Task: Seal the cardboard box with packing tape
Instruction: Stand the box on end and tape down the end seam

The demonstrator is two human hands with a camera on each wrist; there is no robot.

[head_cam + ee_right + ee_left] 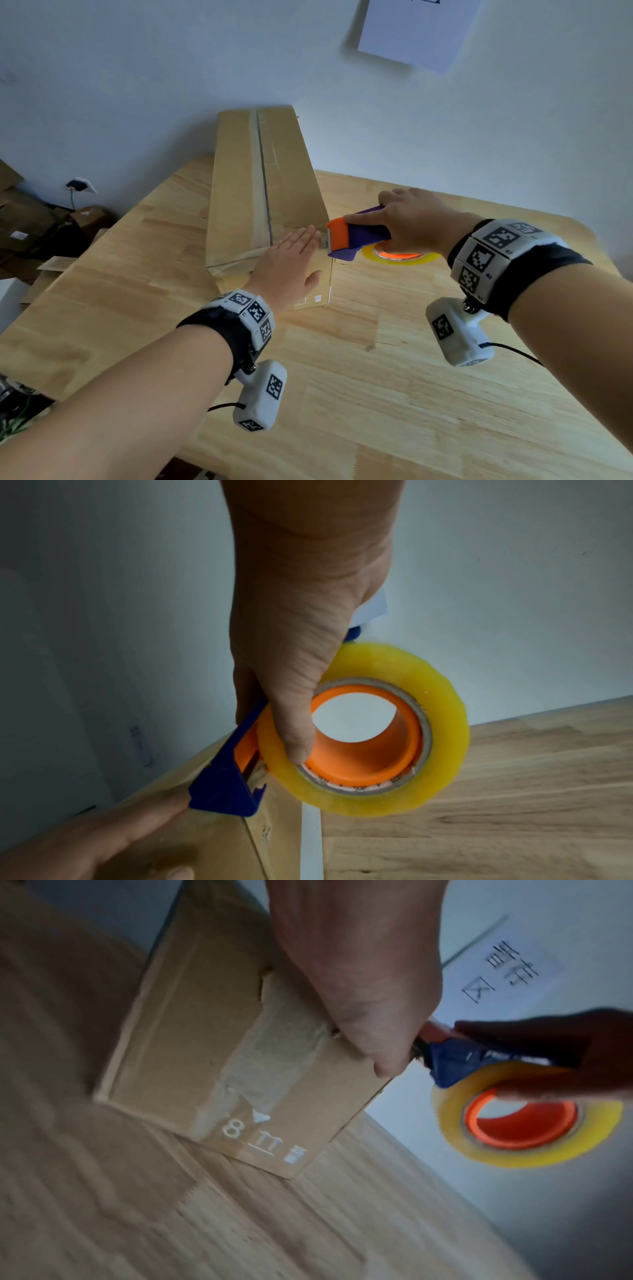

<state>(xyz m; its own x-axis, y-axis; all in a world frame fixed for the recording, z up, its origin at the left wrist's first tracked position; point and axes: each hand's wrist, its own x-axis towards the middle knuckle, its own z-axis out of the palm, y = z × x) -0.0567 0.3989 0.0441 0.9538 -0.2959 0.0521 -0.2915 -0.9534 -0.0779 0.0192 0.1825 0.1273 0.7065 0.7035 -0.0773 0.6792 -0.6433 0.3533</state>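
A long cardboard box lies on the wooden desk, its far end toward the wall. Its top flaps are closed, so the contents cannot be seen; a strip of tape runs along the middle seam. The left hand lies flat on the near end of the box top, fingers straight and together, pressing on the tape there. The right hand grips the tape dispenser, blue with an orange front, thumb on the side of the yellow tape roll. The dispenser's front edge touches the near right edge of the box, just beside the left fingertips. A white sheet of paper hangs on the wall.
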